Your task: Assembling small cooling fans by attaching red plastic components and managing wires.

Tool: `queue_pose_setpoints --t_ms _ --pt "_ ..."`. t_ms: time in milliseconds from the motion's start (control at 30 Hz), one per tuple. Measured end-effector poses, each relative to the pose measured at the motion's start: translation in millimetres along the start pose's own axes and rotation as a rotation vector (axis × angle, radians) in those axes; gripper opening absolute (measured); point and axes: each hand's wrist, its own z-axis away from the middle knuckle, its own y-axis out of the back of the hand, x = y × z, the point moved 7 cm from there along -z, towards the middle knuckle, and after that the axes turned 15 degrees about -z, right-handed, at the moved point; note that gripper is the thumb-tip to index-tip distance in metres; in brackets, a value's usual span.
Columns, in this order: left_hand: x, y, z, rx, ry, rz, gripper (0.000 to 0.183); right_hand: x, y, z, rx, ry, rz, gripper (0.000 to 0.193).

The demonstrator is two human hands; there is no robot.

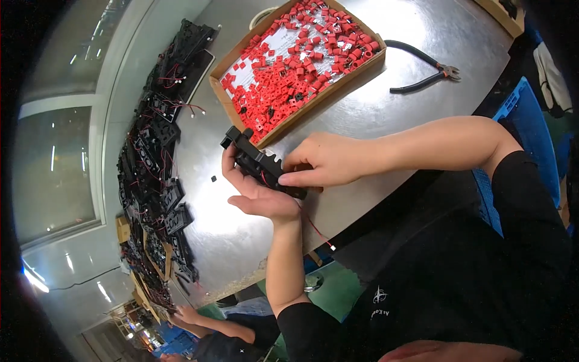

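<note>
A long black plastic housing (256, 158) with notches along one edge lies slanted in my left hand (259, 199). The fingers of that hand wrap underneath it, while the thumb sticks out apart. My right hand (319, 161) grips the housing's near end, thumb and fingers bent around its edge. Whether a small piece is between those fingers is hidden. From the housing a thin red-and-black wire (315, 227) hangs down past my left wrist, ending in a small white connector (332, 247). A small black piece (213, 178) lies on the metal table left of my left hand.
Beyond my hands, a cardboard tray (356, 71) holds many red plastic parts. Diagonal cutters (443, 71) with black handles lie right of it. Black housings with wires (163, 130) pile along the table's left side. A blue chair (531, 139) stands right; another person's hand (187, 315) works lower left.
</note>
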Motion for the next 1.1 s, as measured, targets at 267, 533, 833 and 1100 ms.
queue_pose_setpoints --t_ms 267,533,833,1100 --pt "13.6 -7.1 -0.3 -0.121 -0.213 -0.258 0.094 -0.1 2.8 -5.5 -0.114 -0.104 0.042 0.036" --pt "52.7 0.0 12.6 -0.08 -0.707 -0.785 0.076 35.6 11.3 -7.6 0.016 -0.441 -0.545 0.025" --pt "65.1 -6.7 22.9 -0.135 -0.901 -0.854 0.03 26.8 21.6 -4.0 0.175 -0.497 -1.015 0.022" --pt "67.8 6.0 11.1 0.006 -0.877 -1.069 0.025 23.3 27.6 -2.0 0.222 -0.473 -1.065 0.028"
